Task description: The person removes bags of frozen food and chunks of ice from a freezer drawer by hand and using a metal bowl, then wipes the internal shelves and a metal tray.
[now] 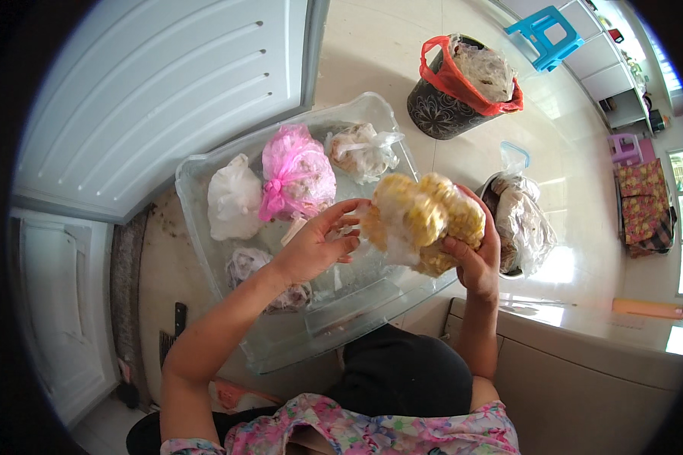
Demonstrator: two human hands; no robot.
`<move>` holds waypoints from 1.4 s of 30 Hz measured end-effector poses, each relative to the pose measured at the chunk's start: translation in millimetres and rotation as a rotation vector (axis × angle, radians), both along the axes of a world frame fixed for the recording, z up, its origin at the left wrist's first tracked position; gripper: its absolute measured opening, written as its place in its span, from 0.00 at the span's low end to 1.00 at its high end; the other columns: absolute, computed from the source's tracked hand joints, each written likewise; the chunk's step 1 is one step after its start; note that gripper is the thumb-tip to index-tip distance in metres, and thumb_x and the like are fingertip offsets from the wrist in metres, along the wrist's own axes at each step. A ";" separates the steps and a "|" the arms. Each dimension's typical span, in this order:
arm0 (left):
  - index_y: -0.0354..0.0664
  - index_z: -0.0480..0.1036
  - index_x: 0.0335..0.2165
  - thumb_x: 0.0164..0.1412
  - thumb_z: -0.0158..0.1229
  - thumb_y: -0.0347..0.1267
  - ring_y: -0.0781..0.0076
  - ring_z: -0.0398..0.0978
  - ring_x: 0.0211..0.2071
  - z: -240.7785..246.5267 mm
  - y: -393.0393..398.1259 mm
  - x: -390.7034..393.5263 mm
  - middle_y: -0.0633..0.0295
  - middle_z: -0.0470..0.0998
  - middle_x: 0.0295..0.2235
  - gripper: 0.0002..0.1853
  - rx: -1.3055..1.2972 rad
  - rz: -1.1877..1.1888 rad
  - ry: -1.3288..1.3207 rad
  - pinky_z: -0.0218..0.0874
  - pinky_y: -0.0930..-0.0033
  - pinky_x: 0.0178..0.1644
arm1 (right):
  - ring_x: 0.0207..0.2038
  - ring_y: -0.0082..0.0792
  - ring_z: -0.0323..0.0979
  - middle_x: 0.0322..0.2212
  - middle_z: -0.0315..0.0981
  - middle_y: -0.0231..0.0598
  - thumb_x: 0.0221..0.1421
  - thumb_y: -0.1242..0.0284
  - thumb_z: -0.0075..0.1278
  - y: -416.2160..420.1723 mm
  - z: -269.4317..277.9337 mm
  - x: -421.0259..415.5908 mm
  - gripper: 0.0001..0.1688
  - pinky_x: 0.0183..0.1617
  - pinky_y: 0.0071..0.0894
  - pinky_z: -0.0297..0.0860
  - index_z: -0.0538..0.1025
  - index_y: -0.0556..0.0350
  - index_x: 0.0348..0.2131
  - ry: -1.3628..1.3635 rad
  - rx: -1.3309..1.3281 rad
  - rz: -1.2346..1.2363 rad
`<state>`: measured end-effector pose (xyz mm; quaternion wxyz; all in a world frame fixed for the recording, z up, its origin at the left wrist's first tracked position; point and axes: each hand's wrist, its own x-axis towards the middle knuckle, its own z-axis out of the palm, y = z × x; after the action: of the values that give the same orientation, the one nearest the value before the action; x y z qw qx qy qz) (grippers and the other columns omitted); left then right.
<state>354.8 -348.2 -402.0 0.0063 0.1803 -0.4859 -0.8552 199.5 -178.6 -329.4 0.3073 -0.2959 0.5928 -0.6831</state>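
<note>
My right hand (481,250) grips a lumpy clear plastic bag of yellow corn kernels (412,213), raised over the right side of a clear plastic freezer drawer (356,315). Left of the bag, my left hand (313,244) has its fingers apart; the index fingertip is at the bag's edge. In the drawer lie a knotted pink plastic bag (299,165), a white bag (234,199) and a tied clear bag (364,149) with brownish contents. Another wrapped bag (247,264) is partly hidden under my left forearm.
A ribbed white appliance door (176,85) stands swung out at upper left. Beyond the drawer, a black patterned bin (441,111) holds a red bag. A bowl with a bagged item (523,222) stands at right, near a beige appliance (580,364). A black-handled brush (179,318) lies lower left.
</note>
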 end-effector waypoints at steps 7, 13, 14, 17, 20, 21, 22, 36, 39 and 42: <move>0.42 0.51 0.53 0.44 0.62 0.35 0.69 0.58 0.50 11.3 1.7 -14.4 0.56 0.60 0.48 0.39 -0.795 0.203 0.283 0.52 0.66 0.52 | 0.39 0.27 0.66 0.36 0.68 0.40 0.45 0.82 0.46 -2.4 -3.5 -3.9 0.25 0.43 0.25 0.63 0.60 0.66 0.46 0.160 0.281 0.049; 0.37 0.60 0.43 0.44 0.62 0.38 0.71 0.68 0.37 17.5 -1.7 -25.4 0.57 0.68 0.38 0.30 -0.893 0.256 0.284 0.62 0.72 0.38 | 0.38 0.27 0.67 0.37 0.67 0.42 0.45 0.80 0.48 -14.8 -23.6 -7.9 0.26 0.41 0.24 0.65 0.60 0.69 0.46 -0.225 0.113 0.066; 0.36 0.62 0.40 0.45 0.61 0.40 0.73 0.69 0.31 19.6 -0.8 -27.4 0.58 0.70 0.31 0.27 -0.923 0.271 0.251 0.62 0.73 0.35 | 0.38 0.28 0.67 0.37 0.67 0.43 0.45 0.79 0.48 -14.1 -28.1 -6.7 0.26 0.41 0.24 0.65 0.60 0.69 0.46 -0.303 0.118 0.055; 0.35 0.63 0.38 0.48 0.58 0.42 0.76 0.69 0.26 24.5 -0.1 -29.2 0.59 0.71 0.25 0.24 -0.963 0.262 0.214 0.61 0.75 0.29 | 0.37 0.29 0.68 0.36 0.67 0.43 0.46 0.78 0.47 -15.1 -40.8 -7.6 0.26 0.39 0.24 0.66 0.60 0.68 0.45 -0.397 0.093 0.055; 0.34 0.63 0.36 0.51 0.55 0.42 0.78 0.65 0.21 24.2 1.3 -30.6 0.61 0.70 0.21 0.22 -0.930 0.256 0.105 0.58 0.76 0.25 | 0.36 0.28 0.68 0.35 0.67 0.42 0.46 0.78 0.48 -14.5 -44.6 -5.6 0.24 0.39 0.24 0.66 0.60 0.68 0.44 -0.446 0.091 0.046; 0.33 0.64 0.36 0.51 0.55 0.42 0.74 0.67 0.20 20.4 0.1 -31.4 0.58 0.70 0.20 0.22 -0.905 0.254 0.054 0.59 0.73 0.24 | 0.36 0.28 0.68 0.36 0.67 0.43 0.46 0.79 0.48 -15.9 -44.4 -4.7 0.24 0.39 0.24 0.66 0.60 0.68 0.44 -0.420 0.090 0.030; 0.33 0.64 0.36 0.51 0.55 0.43 0.69 0.68 0.19 12.4 -2.1 -32.9 0.56 0.70 0.19 0.23 -0.880 0.252 0.004 0.59 0.70 0.24 | 0.36 0.29 0.68 0.36 0.67 0.43 0.46 0.79 0.48 -17.4 -44.1 -3.8 0.24 0.39 0.24 0.66 0.60 0.68 0.44 -0.395 0.088 0.015; 0.40 0.63 0.39 0.37 0.66 0.34 0.66 0.73 0.32 11.2 -14.2 -27.1 0.58 0.75 0.29 0.29 -0.943 0.003 0.027 0.63 0.66 0.34 | 0.36 0.27 0.68 0.34 0.68 0.40 0.46 0.80 0.48 -23.6 -28.6 12.1 0.22 0.40 0.25 0.66 0.63 0.66 0.43 -0.089 0.149 -0.177; 0.36 0.67 0.35 0.42 0.63 0.32 0.77 0.72 0.29 8.2 -15.0 -25.3 0.61 0.75 0.27 0.20 -0.695 0.095 0.147 0.62 0.72 0.32 | 0.38 0.29 0.67 0.37 0.67 0.42 0.46 0.77 0.48 -20.4 -28.2 6.7 0.25 0.42 0.27 0.65 0.61 0.65 0.45 -0.250 0.099 -0.133; 0.34 0.69 0.32 0.48 0.59 0.30 0.86 0.68 0.28 12.2 -15.2 -25.6 0.65 0.74 0.25 0.12 -0.553 0.117 0.164 0.61 0.78 0.31 | 0.41 0.34 0.66 0.40 0.64 0.44 0.46 0.70 0.47 -18.5 -31.6 7.9 0.30 0.45 0.31 0.64 0.58 0.64 0.48 -0.445 -0.032 -0.067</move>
<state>329.3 -363.5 -389.7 0.1436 0.1297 -0.6872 -0.7003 207.5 -197.2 -360.9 0.4030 -0.1230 0.5088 -0.7507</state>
